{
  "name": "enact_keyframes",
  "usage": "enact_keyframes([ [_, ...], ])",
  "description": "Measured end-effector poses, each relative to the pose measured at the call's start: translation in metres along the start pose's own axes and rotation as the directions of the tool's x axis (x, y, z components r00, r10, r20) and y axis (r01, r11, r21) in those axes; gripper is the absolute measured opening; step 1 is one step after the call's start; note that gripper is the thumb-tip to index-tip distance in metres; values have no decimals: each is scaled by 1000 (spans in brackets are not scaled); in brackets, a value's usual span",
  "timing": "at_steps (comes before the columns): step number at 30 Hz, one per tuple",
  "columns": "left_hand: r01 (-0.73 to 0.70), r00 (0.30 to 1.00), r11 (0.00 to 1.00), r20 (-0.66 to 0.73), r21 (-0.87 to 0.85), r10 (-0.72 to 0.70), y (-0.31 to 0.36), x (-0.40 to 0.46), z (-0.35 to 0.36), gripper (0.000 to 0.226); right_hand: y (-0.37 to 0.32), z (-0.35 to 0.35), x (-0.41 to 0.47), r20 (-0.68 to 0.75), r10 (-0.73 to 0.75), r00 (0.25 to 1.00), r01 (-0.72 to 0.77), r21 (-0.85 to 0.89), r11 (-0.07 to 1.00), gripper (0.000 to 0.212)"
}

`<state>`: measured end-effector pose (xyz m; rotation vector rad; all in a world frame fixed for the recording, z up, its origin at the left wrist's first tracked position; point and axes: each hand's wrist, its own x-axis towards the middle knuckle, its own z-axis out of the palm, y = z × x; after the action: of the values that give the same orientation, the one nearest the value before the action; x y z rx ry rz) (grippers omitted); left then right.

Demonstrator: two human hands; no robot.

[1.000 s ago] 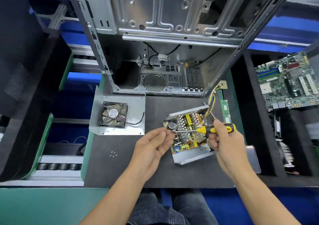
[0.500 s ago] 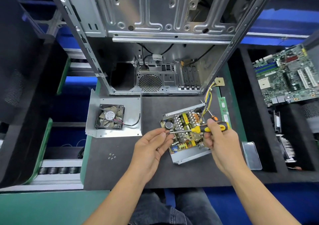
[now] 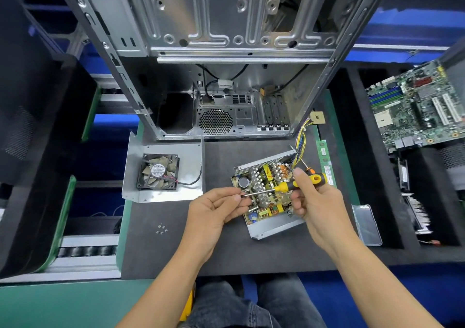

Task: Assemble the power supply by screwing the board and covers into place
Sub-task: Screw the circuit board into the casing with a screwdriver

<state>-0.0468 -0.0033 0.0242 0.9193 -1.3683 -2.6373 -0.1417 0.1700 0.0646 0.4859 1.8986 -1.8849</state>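
Hands unmoved: right hand (image 3: 318, 203) still grips screwdriver (image 3: 297, 183), left hand (image 3: 216, 212) still pinches its tip.

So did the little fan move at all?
No. The fan still lies on its metal plate, in the same spot left of the power supply; only the camera shifted.

Both forearms are bare to the frame's lower edge, with no sleeves, gloves, rings or watch showing on the left hand (image 3: 214, 212) or the right hand (image 3: 319, 207). At six o'clock, the lap wears dark blue-grey denim jeans (image 3: 241, 307) with visible seams.
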Motion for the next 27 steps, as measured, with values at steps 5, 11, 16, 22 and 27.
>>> enact_keyframes([
  [5,-26,999,1000,33,-4,26,3,1,3,19,-2,-1,2,-6,74,997,-73,61,995,34],
  [11,-34,999,999,41,-13,34,2,0,7,26,-4,-3,1,1,91,996,-90,125,988,33],
  [16,-119,993,871,39,477,114,-11,-7,7,26,-14,-20,11,-99,32,995,-2,280,960,28],
  [22,-506,859,316,500,803,106,-18,-15,29,39,-27,-59,27,-303,-91,949,163,223,961,28],
  [27,-613,790,59,609,788,65,-2,-6,32,24,-26,-78,34,-365,-146,919,219,168,961,29],
])
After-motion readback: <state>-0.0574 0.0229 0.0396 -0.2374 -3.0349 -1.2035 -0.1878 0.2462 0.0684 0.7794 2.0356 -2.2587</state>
